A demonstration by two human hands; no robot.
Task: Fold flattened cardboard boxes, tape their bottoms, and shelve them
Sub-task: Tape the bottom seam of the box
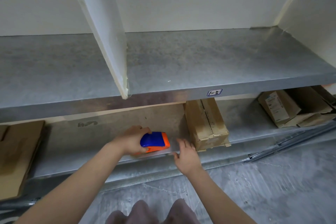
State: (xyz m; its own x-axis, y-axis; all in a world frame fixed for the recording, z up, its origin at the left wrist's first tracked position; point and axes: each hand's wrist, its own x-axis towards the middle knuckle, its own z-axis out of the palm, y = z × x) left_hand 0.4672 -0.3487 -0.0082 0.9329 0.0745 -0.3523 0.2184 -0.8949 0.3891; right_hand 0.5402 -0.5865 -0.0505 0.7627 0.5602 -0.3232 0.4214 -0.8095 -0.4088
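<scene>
My left hand (pixel 131 140) grips a blue and orange tape dispenser (pixel 155 142) at the front of the lower metal shelf (pixel 254 137). My right hand (pixel 186 156) rests with straight fingers on the shelf's front edge, just right of the dispenser. A flat brown cardboard sheet (pixel 127 122) stands behind both hands. A taped cardboard box (pixel 206 123) sits on the shelf right of my right hand. Flattened cardboard (pixel 17 154) leans at the left end.
The upper metal shelf (pixel 200 63) has a white divider panel (pixel 107 29) standing on it and a label (pixel 214 92) on its front edge. More cardboard boxes (pixel 283 107) lie at the lower shelf's right end. Metal rails (pixel 291 145) lie on the grey floor.
</scene>
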